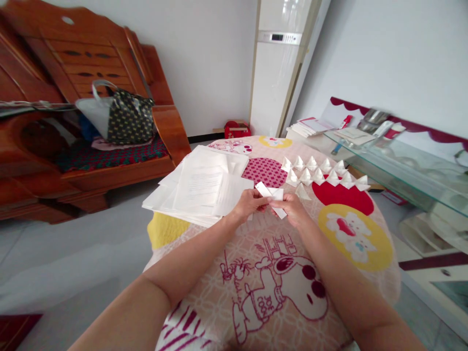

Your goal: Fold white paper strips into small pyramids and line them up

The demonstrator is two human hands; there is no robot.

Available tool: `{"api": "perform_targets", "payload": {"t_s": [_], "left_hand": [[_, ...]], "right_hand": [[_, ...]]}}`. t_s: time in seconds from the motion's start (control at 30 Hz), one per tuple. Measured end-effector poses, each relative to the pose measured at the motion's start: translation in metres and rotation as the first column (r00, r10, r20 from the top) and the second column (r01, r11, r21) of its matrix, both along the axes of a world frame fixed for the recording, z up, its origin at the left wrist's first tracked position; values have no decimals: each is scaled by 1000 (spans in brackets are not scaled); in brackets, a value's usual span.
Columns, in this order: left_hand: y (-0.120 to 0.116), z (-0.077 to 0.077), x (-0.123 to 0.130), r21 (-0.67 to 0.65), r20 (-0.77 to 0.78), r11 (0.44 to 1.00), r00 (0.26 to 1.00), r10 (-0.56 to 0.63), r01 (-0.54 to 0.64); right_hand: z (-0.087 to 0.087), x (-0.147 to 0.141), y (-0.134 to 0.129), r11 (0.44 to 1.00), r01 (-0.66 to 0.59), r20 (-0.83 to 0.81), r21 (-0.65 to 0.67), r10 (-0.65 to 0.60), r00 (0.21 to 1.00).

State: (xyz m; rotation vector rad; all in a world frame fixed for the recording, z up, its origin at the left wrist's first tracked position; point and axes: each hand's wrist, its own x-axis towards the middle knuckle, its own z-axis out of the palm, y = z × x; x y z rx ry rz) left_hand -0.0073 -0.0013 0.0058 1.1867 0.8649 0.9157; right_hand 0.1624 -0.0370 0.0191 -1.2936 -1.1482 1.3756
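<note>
Pinching one side of a folded white paper (277, 194) between thumb and fingers, the left hand (253, 202) faces the right hand (292, 207), which pinches the other side. Paper is over the cloth-covered surface (208, 287); contact with it cannot be told. Paper stack (199, 185) lies just beside the left hand, nearest obstacle. Folded paper boats (319, 176) stand in rows beyond the right hand. Farther right: glass shelf (405, 165). Far left: patterned bag (131, 119) on wooden bench (161, 168).
</note>
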Motion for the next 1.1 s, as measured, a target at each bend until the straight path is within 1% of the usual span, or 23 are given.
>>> {"api": "perform_targets", "payload": {"t_s": [0.07, 0.13, 0.27, 0.37, 0.47, 0.57, 0.7, 0.8, 0.9, 1.0, 1.1], "left_hand": [[0, -2, 1, 14, -35, 1000, 999, 25, -24], [1, -2, 0, 51, -33, 996, 997, 74, -72], [4, 4, -7, 122, 45, 975, 982, 181, -185], [3, 9, -12, 134, 83, 965, 973, 218, -227], [2, 12, -14, 160, 56, 964, 977, 203, -210], [1, 11, -14, 194, -11, 968, 987, 161, -156], [0, 9, -11, 193, -68, 976, 991, 120, -105], [-4, 9, -8, 169, -13, 978, 992, 128, -124], [-9, 9, -9, 94, 63, 985, 988, 138, -143], [-14, 8, -10, 44, 87, 991, 989, 119, -123], [-17, 8, -9, 18, 111, 996, 990, 90, -92]], "right_hand": [[-2, -4, 1, 1000, -9, 15, -13, 10, 1000], [-3, -5, 0, 999, -8, 58, -38, 10, 998], [-5, -3, -1, 998, -45, 106, -32, 48, 993], [-7, -2, -2, 997, -70, 101, -10, 71, 992], [-8, -2, -4, 996, -86, 83, -26, 88, 993], [-8, 0, -7, 996, -86, 30, -33, 87, 996], [-9, 5, -11, 997, -78, 12, -21, 79, 997], [-11, 8, -12, 999, -47, 10, 9, 47, 999], [-15, 10, -10, 998, 21, -19, 65, -20, 1000], [-18, 9, -9, 989, 101, -72, 106, -93, 993], [-20, 7, -8, 980, 158, -109, 120, -145, 983]]}}
